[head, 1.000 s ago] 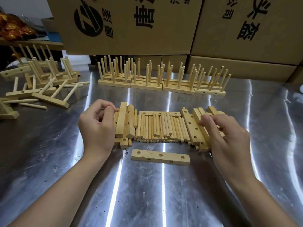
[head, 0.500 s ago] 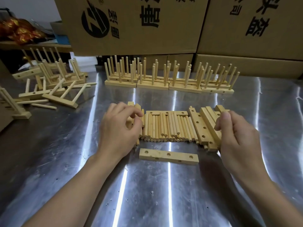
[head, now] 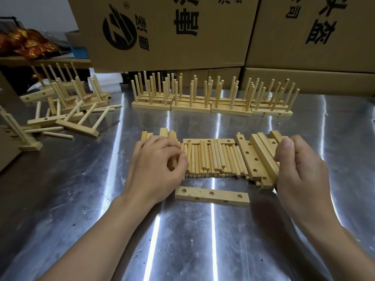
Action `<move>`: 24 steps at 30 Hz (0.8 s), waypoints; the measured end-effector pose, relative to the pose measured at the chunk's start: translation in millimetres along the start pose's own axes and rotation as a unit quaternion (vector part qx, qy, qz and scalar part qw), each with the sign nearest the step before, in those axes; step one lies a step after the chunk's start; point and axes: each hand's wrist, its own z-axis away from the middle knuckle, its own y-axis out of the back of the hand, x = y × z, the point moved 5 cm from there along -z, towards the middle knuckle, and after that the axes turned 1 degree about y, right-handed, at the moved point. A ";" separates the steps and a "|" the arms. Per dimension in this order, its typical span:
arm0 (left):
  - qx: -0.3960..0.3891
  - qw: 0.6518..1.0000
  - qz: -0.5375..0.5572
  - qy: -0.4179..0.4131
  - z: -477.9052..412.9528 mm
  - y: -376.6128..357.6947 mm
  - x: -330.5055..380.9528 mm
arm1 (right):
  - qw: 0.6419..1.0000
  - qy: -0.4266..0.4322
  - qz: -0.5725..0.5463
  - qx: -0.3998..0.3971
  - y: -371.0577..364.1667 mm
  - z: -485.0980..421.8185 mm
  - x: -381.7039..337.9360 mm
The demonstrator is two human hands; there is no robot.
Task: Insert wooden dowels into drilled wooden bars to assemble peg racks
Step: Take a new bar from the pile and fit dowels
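Closest in, on the steel table (head: 182, 240), one loose drilled bar (head: 212, 195) lies flat just in front of the dowel pile (head: 211, 159). The left hand (head: 156, 165) sits at the pile's left end over the left bar stack (head: 163, 132), fingers curled together, thumb against the outer dowels; honestly can't tell if it's gripping anything. The right hand (head: 298, 165) is at the pile's right end, fingers curled onto the right bar stack (head: 261, 157). Behind the pile stands a row of finished racks (head: 211, 106), then cardboard boxes (head: 162, 31).
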 end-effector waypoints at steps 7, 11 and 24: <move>-0.068 0.998 -0.005 -0.015 3.0 -8.6 0.1 | 1.000 -0.002 -0.006 -0.010 -2.4 0.2 0.2; -0.093 0.995 -0.024 -0.010 3.5 -9.8 -2.4 | 1.000 0.001 -0.005 -0.012 -2.6 0.4 -0.1; -0.095 0.995 -0.038 -0.008 2.5 1.7 2.3 | 0.999 -0.002 -0.017 -0.031 -3.2 1.9 -1.2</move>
